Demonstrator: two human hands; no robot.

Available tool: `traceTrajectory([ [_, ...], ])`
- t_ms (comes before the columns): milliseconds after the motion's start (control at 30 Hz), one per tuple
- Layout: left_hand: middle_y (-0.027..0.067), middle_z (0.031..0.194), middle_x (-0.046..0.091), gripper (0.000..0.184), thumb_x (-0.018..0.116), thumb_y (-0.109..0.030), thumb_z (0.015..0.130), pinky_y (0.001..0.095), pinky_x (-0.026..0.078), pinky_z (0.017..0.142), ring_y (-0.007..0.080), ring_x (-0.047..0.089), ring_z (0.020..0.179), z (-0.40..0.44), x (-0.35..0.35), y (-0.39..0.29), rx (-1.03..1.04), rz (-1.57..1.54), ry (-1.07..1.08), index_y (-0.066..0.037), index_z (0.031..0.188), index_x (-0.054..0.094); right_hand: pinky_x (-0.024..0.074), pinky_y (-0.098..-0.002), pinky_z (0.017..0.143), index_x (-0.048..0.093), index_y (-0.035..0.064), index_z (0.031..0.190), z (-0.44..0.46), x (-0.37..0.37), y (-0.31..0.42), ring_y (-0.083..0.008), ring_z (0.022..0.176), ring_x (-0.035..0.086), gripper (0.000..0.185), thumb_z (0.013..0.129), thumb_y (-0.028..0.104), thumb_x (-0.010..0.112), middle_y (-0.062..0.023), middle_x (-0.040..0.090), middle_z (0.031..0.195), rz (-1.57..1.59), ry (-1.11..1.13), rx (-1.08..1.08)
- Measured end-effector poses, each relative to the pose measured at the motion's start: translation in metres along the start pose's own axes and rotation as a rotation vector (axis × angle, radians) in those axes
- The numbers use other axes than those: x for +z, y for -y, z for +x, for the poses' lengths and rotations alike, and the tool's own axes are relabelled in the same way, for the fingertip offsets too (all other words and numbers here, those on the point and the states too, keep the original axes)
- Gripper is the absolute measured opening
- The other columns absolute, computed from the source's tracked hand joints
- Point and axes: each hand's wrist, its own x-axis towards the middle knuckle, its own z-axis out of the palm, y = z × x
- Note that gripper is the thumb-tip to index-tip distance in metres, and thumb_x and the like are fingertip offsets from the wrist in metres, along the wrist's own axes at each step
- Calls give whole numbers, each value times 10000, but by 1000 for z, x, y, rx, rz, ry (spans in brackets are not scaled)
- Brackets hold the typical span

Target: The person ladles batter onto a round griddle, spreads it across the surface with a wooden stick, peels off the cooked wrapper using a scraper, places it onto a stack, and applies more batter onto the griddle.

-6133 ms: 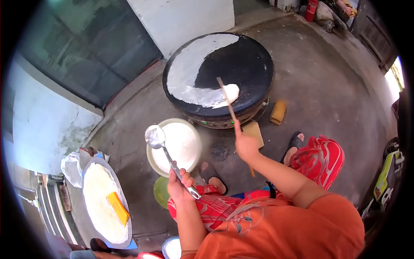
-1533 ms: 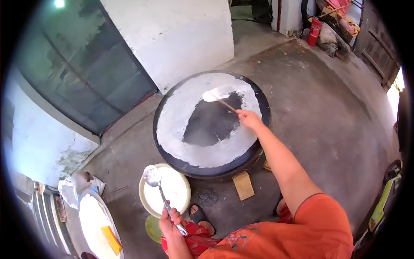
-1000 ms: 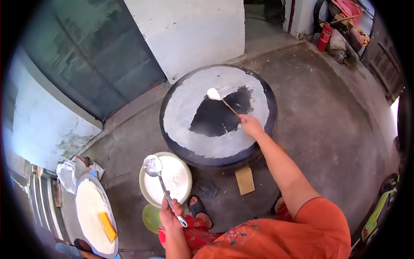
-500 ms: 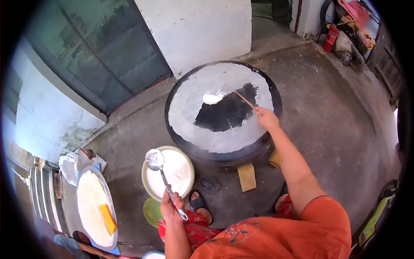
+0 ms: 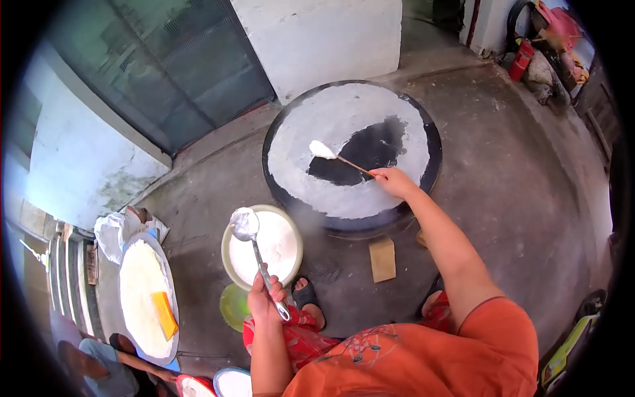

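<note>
My left hand [image 5: 266, 301] is closed round the handle of a metal ladle [image 5: 246, 228], whose batter-coated bowl hangs over a pale basin [image 5: 299, 255] of white batter. In my right hand [image 5: 395, 182] is a thin wooden stick [image 5: 356, 166], held low over a big round black griddle [image 5: 434, 155]. A white lump of batter [image 5: 322, 149] sits at the stick's far end; whether a blade lies under it I cannot tell. A thin pale batter layer [image 5: 344, 106] rings a bare dark patch on the griddle.
At left, an oval tray carries pale flat sheets [image 5: 142, 291] and a yellow-orange block [image 5: 165, 315]. A green bowl [image 5: 234, 307] stands by my foot. Cardboard [image 5: 382, 259] lies before the griddle. Another person [image 5: 99, 357] is at lower left, near more tubs [image 5: 233, 382].
My right hand has moved left and towards me over the griddle, the stick's end now meeting the batter lump. Batter covers more of the dark patch's right side. The ladle is still held over the basin.
</note>
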Motion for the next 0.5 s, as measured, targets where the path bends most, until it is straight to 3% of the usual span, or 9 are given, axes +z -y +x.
traceTrajectory([
  [67, 67, 696, 425, 255, 310, -204, 923, 214, 305, 378, 114, 364, 481, 1, -1, 1, -11, -3, 31, -82, 1112, 430, 450, -310, 756, 604, 184, 1058, -6, -15, 18, -223, 872, 590, 274, 811, 218, 491, -97, 624, 954, -92, 191, 19],
  [200, 72, 701, 428, 254, 309, -206, 925, 218, 307, 380, 118, 366, 480, 0, -3, -1, -24, -35, 34, -82, 1111, 429, 457, -325, 754, 616, 182, 1036, -36, -72, 57, -230, 865, 589, 276, 777, 201, 522, -91, 624, 953, -285, 258, 46],
  [267, 73, 701, 429, 252, 311, -204, 924, 220, 307, 378, 120, 366, 478, 0, -4, -2, -11, -26, 52, -82, 1109, 430, 466, -349, 711, 633, 184, 1001, -58, -75, 66, -237, 836, 587, 288, 733, 160, 530, -76, 628, 884, -452, -59, 31],
  [300, 74, 701, 430, 249, 314, -202, 924, 223, 308, 377, 121, 367, 477, -2, -7, -1, -2, -15, 57, -81, 1107, 431, 465, -377, 651, 629, 175, 1000, -67, -58, 60, -259, 762, 573, 329, 695, 111, 523, -67, 598, 783, -492, -285, -104],
  [367, 74, 701, 430, 247, 317, -201, 923, 224, 308, 376, 122, 367, 475, -5, -6, 0, -16, -29, 43, -81, 1104, 432, 456, -385, 609, 605, 167, 1032, -83, -13, 61, -268, 690, 549, 384, 672, 67, 513, -66, 546, 727, -507, -483, -235],
  [500, 76, 704, 431, 241, 319, -201, 921, 223, 309, 378, 120, 367, 476, -7, 0, 0, -51, -66, 50, -79, 1094, 433, 436, -355, 527, 581, 120, 1037, -105, 62, 70, -226, 625, 535, 346, 710, 78, 477, -52, 521, 712, -627, -382, -427],
])
